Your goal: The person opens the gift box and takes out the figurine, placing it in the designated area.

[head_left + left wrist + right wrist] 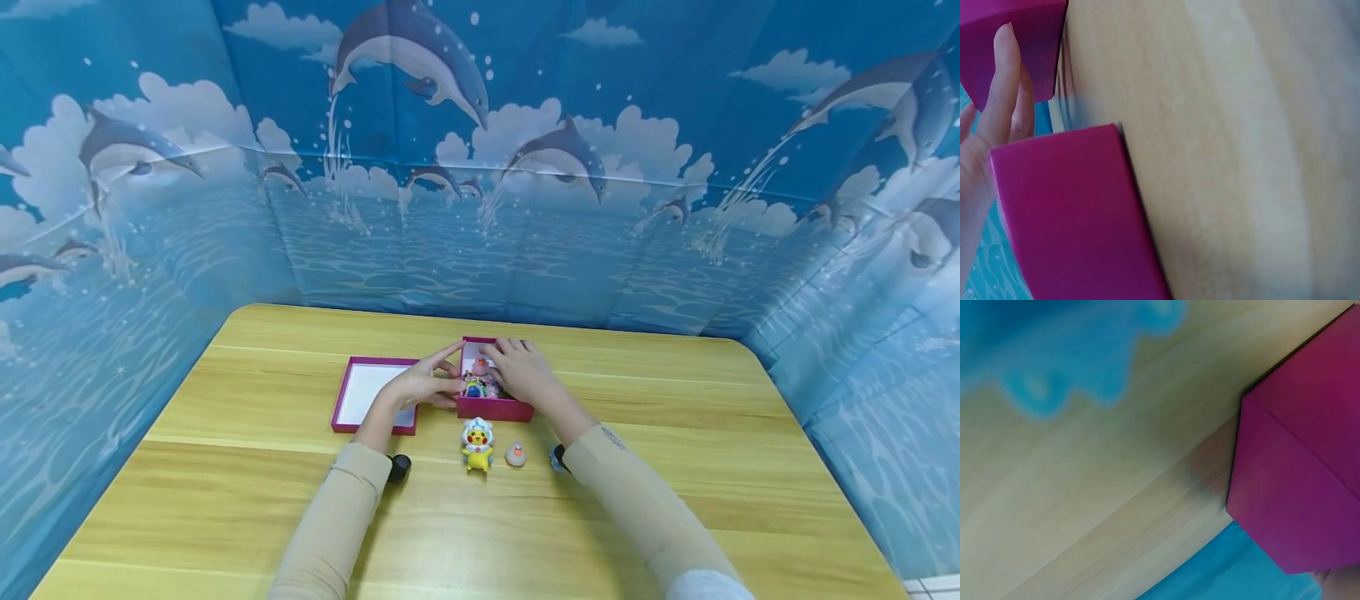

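Observation:
An open magenta box (495,409) with small colourful toys inside stands on the table. My left hand (420,385) is at its left side, fingers spread, one straight finger lying along the box wall in the left wrist view. The right hand (519,368) reaches over the box from the right, its fingertips right at a small pink toy (481,367) on top of the other toys; I cannot tell whether they pinch it. In front of the box are a yellow figure (477,446) with a white-and-blue hood and a small grey duck (515,454).
A magenta lid (344,397) with a white inside lies left of the box, partly behind the left forearm. Dark wrist devices (400,468) sit under both cuffs. A dolphin-print curtain (465,242) stands around the wooden table's (675,417) back and sides.

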The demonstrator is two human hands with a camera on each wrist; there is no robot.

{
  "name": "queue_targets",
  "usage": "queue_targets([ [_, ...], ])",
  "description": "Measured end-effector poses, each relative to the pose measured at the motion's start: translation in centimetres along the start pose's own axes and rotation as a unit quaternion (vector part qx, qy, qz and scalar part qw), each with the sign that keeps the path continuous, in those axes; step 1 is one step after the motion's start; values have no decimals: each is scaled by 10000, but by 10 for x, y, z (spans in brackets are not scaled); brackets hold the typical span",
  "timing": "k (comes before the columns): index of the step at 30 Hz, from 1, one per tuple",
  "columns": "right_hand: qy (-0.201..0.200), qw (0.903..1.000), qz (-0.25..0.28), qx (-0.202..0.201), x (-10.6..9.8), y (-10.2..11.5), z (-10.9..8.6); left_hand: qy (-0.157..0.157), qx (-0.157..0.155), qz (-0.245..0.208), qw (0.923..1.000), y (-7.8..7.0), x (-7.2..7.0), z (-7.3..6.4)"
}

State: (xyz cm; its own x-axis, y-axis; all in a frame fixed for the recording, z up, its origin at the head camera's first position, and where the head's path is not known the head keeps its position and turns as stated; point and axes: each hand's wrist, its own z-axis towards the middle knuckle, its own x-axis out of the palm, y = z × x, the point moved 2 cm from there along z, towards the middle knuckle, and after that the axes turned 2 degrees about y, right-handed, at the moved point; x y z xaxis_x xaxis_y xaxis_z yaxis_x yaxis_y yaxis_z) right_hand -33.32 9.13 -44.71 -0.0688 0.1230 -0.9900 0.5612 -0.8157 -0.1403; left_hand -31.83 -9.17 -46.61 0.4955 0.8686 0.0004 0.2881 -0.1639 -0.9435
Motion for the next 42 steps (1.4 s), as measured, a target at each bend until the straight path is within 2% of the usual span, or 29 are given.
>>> queue_targets([
  [14, 186, 9989, -381, 185, 1, 9, 10, 140, 90, -82, 9998, 1, 1, 0],
  [27, 646, 9901, -1231, 209, 3, 13, 17, 140, 73, -91, 9998, -1, 1, 0],
  [37, 775, 9875, -1350, 237, 2, 14, 17, 82, 48, -78, 9999, 0, 1, 0],
  [42, 702, 9896, -1231, 247, 3, 14, 17, 72, 30, -6, 10000, 0, 1, 0],
])
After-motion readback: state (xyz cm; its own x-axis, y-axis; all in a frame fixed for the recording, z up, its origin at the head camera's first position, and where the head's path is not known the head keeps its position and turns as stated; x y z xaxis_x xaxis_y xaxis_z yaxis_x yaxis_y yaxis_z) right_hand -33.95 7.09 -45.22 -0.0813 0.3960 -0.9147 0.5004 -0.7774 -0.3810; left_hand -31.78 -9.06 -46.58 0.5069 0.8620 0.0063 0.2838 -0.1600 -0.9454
